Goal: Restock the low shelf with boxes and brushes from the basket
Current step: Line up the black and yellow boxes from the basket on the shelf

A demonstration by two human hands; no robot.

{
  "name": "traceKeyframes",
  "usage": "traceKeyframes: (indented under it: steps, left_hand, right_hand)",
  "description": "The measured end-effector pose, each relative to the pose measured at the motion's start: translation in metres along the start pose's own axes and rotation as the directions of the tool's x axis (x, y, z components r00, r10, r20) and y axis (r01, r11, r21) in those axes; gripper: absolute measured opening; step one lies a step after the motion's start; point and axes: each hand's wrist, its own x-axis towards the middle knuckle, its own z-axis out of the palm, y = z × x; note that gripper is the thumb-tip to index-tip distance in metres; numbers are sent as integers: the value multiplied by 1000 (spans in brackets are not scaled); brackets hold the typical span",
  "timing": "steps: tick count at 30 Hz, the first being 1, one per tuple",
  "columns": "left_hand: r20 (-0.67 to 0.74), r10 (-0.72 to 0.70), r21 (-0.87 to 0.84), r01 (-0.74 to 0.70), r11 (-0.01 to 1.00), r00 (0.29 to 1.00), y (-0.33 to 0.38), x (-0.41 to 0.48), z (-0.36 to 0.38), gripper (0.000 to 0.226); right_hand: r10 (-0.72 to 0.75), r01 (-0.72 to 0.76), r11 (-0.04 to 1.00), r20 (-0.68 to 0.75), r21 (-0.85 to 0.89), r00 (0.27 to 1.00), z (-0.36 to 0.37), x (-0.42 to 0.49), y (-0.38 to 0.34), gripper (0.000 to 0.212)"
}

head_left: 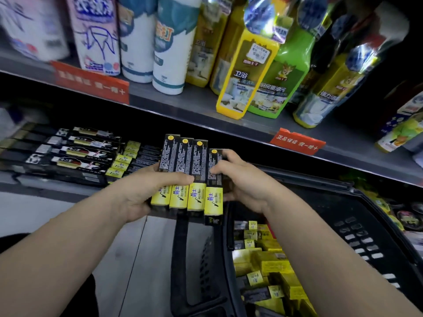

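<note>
Shop aisle; grey low shelf at 9 o'clock partly stocked with shelved black-and-yellow cartons. Four long black-and-yellow cardboard boxes at centre, side by side, unshelved: left hand clamps them, thumb across top; right hand curls round rightmost. Black plastic basket at 5 o'clock holds many more; task likely midway.

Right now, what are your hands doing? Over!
Both busy: left hand and right hand grip four black-and-yellow boxes. Held near basket, short of low shelf. Path looks open.
</note>
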Motion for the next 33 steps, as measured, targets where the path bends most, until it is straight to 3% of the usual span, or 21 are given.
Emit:
traceKeyframes:
  steps: [5, 8, 11, 14, 15, 19, 23, 25, 29, 33]
  left_hand:
    - [-119, 8, -85, -18, 996, 993, -5, 2, -66, 104]
    - [-289, 3, -80, -28, 996, 957, -14, 14, -109, 114]
    - [-443, -3, -83, -38, 996, 897, -29, 32, -141, 87]
    - [-521, 16, -31, -37, 999, 853, -40, 50, -160, 49]
    - [-538, 32, -8, -44, 999, 842, -41, 54, -162, 46]
    - [-564, 61, 27, -55, 998, 824, -45, 64, -171, 62]
    - [-564, 41, -22, -65, 998, 825, -48, 75, -174, 52]
    - [-551, 45, -59, -93, 994, 833, -47, 79, -173, 49]
    - [-559, 54, -121, -146, 982, 828, -47, 87, -174, 50]
    - [-564, 36, -146, -143, 979, 825, -45, 89, -177, 58]
  right_hand:
    - [75, -73, 992, -12, 102, 997, 24, 42, -15, 31]
    - [90, -86, 993, -46, 81, 995, 35, 72, -15, 32]
    - [87, -85, 996, -131, 24, 987, 43, 102, -13, 22]
    - [78, -75, 997, -260, 20, 962, 47, 133, -8, 19]
    - [78, -75, 997, -297, 21, 952, 48, 142, -6, 18]
    - [93, -124, 989, -320, -77, 943, 66, 187, 7, 35]
    - [96, -141, 982, -312, -123, 945, 81, 232, 15, 46]
    - [90, -160, 959, -285, -232, 954, 87, 250, 24, 46]
    - [131, -205, 825, -174, -526, 976, 94, 269, 45, 38]
    - [152, -180, 731, -100, -659, 983, 96, 276, 57, 58]
